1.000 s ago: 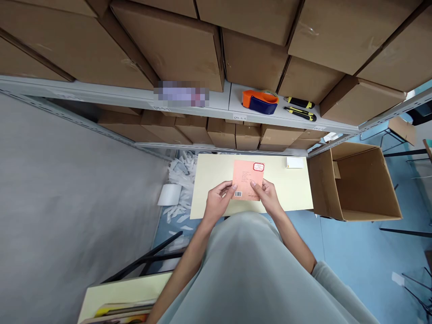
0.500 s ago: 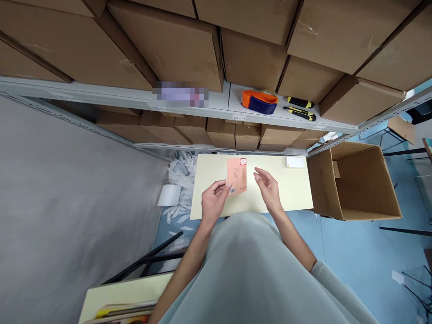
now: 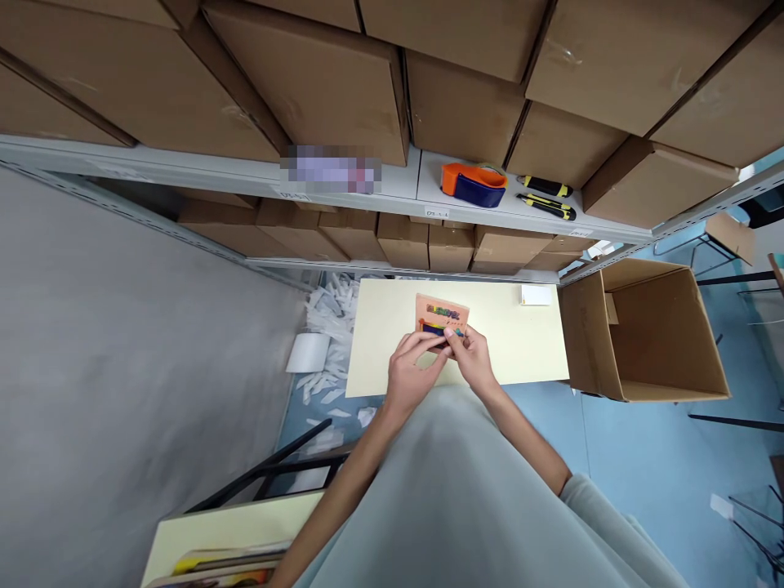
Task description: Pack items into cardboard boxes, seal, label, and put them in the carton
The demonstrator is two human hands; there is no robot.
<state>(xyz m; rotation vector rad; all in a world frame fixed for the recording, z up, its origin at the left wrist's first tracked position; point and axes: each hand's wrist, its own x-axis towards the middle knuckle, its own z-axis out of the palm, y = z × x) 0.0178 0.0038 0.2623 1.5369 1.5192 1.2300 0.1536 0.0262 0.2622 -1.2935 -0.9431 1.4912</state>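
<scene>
A small pink booklet (image 3: 429, 307) with colourful lettering and a dark picture on its face is held tilted above the cream table. My right hand (image 3: 476, 359) grips its lower right corner, thumb on the front. At the lower edge is my left hand (image 3: 412, 371), its fingers lying across the front and its thumb below, closed about that edge. Both hands nearly meet there, hiding the booklet's bottom part. A small white box (image 3: 535, 295) lies at the far right of the cream table (image 3: 514, 347).
An open cardboard carton (image 3: 585, 335) stands right of the table. Ahead, a shelf (image 3: 398, 184) bears brown boxes, an orange and blue tape dispenser (image 3: 473, 185) and two utility knives (image 3: 546, 206). White scraps (image 3: 331, 318) lie on the left. Books (image 3: 226, 563) sit on a lower-left surface.
The booklet has been turned from its barcoded side to its colourful side and shifted right. My right hand, earlier open and apart, now grips it; my left hand moved right along its lower edge.
</scene>
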